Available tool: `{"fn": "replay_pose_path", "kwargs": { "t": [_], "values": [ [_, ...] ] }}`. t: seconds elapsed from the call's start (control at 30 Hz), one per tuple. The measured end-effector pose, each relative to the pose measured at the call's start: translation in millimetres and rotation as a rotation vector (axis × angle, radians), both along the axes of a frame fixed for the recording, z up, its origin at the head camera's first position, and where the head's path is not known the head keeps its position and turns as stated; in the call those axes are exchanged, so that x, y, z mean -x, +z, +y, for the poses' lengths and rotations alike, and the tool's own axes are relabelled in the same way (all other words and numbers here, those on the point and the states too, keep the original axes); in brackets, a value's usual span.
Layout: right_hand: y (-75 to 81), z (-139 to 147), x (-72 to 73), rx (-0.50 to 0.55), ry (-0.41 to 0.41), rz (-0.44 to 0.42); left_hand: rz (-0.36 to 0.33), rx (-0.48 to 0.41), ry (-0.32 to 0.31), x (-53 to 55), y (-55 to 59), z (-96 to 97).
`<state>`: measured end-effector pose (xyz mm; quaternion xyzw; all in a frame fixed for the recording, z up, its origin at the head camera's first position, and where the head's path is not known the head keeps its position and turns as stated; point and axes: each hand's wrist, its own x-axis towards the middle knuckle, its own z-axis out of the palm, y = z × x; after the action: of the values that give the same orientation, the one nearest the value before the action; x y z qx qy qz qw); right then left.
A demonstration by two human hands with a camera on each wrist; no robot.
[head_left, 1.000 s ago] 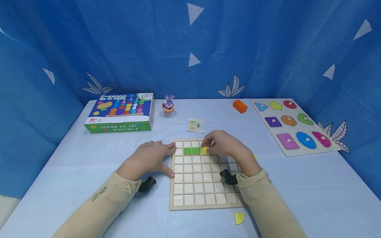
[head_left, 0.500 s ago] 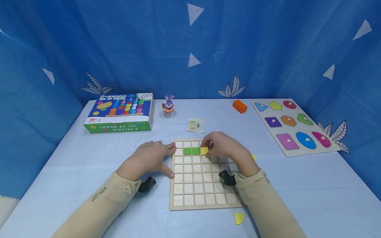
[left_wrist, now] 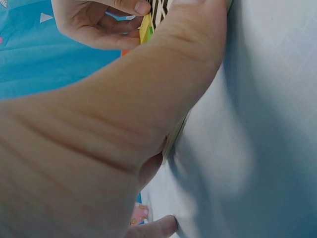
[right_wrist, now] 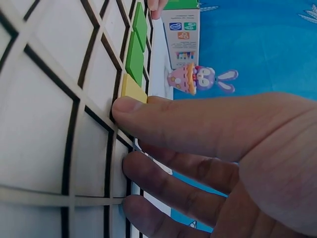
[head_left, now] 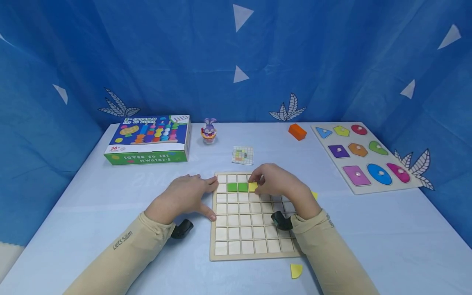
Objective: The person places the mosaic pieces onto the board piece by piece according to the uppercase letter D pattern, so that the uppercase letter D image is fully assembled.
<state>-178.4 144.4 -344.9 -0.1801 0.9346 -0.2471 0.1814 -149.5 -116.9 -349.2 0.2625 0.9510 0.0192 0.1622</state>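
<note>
In the head view a wooden grid board [head_left: 239, 233] lies on the table. Two green square tiles [head_left: 237, 187] sit side by side in its second row from the far edge. Directly right of them is a yellow square tile [head_left: 252, 187], pinched by my right hand [head_left: 276, 180]. The right wrist view has the thumb on the near edge of the yellow tile [right_wrist: 133, 88], while the other fingers spread over the grid. My left hand [head_left: 180, 198] lies with fingers and thumb spread, touching the board's left edge.
A yellow quarter-circle piece [head_left: 296, 271] lies off the board's near right corner; another yellow piece [head_left: 314, 195] shows beside the right wrist. Behind stand a pattern card [head_left: 242, 161], a bead-set box [head_left: 151, 139], a rabbit figure [head_left: 209, 132], an orange block [head_left: 297, 132] and a shape puzzle [head_left: 348, 180].
The yellow tile has shifted slightly left with my right hand, up against the green tiles, then stayed there. My left hand has not moved.
</note>
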Motion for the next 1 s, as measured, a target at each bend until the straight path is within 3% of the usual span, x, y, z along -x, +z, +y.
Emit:
{"fn": "replay_pose_path", "kwargs": {
  "t": [0.4,0.83,1.0],
  "values": [
    [5.9,7.3,-0.7,0.008,-0.008,-0.029,-0.003,0.011,0.003,0.1,-0.5,0.5],
    [22.7,54.0,4.9,0.018,-0.1,-0.079,-0.004,0.01,0.016,-1.4,0.7,1.5],
    [24.8,69.5,5.3,0.035,-0.096,-0.097,-0.001,0.012,0.014,-1.8,2.0,1.7]
  ]
}}
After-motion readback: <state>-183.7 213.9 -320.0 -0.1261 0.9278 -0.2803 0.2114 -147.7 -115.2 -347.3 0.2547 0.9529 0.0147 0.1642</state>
